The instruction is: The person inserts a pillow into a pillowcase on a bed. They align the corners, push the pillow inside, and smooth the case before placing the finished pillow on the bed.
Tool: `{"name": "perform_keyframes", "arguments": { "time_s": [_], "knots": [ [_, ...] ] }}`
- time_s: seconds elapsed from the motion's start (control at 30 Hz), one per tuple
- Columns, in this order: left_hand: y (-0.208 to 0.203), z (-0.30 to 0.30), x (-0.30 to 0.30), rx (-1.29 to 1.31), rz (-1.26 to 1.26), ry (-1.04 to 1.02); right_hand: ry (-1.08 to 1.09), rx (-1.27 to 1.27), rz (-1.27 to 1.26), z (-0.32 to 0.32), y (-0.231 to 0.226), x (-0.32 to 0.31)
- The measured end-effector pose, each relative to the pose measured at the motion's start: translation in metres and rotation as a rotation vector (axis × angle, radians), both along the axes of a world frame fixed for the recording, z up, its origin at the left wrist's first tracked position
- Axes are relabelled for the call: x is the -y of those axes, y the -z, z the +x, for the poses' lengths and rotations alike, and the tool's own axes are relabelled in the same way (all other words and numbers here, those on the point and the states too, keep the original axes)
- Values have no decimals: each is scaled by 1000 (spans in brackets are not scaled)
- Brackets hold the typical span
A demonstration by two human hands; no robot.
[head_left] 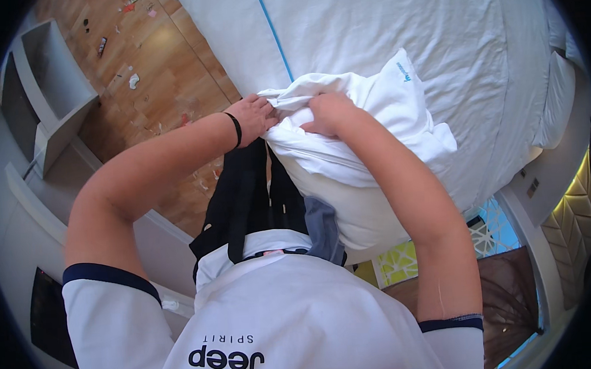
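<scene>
A bunched white cloth that looks like a pillowcase lies across the corner of the bed, a small blue print near its far right corner. My left hand, with a black band at the wrist, has its fingers curled over the cloth's left edge. Just to the right, my right hand pinches a fold of the same cloth, its fingertips partly hidden in the folds. Between the two hands the fabric forms a gathered opening. Whether anything is inside the cloth cannot be seen.
A bed with a white sheet fills the far right, crossed by a thin blue line. Paper scraps litter the wooden floor at left. A white shelf unit stands at far left. A grey cloth hangs by my waist.
</scene>
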State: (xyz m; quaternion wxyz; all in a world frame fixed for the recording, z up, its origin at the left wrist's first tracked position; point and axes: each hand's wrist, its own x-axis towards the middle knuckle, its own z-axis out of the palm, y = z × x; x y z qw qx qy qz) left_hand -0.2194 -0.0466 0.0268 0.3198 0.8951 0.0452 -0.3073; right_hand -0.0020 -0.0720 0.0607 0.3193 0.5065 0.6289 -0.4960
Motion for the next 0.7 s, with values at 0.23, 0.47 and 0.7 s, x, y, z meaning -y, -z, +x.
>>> {"name": "perform_keyframes", "arguments": {
  "time_s": [0.23,0.47,0.7],
  "knots": [
    [-3,-3,5,41,-78,-200,-12,-42,57,-12,5,7],
    [-36,21,21,359,-448,-694,392,-209,561,69,-110,68],
    [-123,61,54,309,-747,-787,621,-74,913,105,-199,130]
  ]
}}
